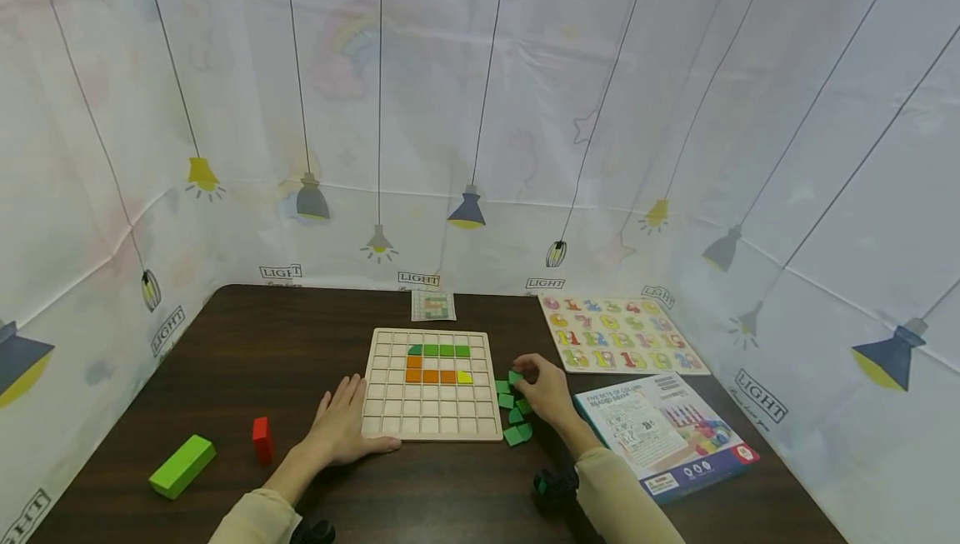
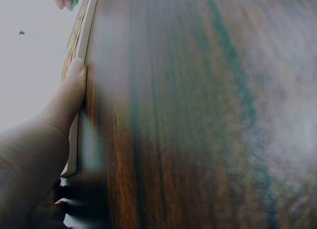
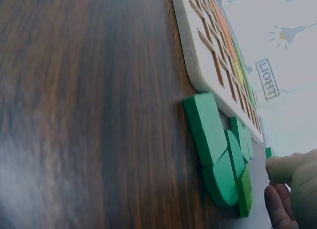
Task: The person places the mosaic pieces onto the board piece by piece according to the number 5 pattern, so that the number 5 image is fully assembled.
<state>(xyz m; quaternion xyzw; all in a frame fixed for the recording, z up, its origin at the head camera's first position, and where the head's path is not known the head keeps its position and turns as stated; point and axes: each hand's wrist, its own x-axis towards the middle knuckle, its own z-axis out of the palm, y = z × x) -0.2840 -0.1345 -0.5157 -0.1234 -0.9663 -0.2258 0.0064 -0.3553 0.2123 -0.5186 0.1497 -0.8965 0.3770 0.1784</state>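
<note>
A wooden grid board (image 1: 390, 419) lies mid-table, with green, orange and yellow pieces in some of its squares. My left hand (image 1: 341, 427) rests at its lower left corner, fingers straight on the left side and thumb touching the near edge. In the left wrist view, that thumb (image 2: 72, 90) lies against the board's side (image 2: 83, 45). Right of the board, my right hand (image 1: 546, 390) pinches a small green block (image 3: 268, 152) between thumb and fingers. Several loose green blocks (image 1: 506, 401) lie beside that hand, along the board's right edge.
A small pattern card (image 1: 433, 306) lies behind the board. At the back right is a number puzzle board (image 1: 615, 336), with a block-set box (image 1: 663, 436) in front of it. A green block (image 1: 182, 466) and a red block (image 1: 262, 441) sit at left.
</note>
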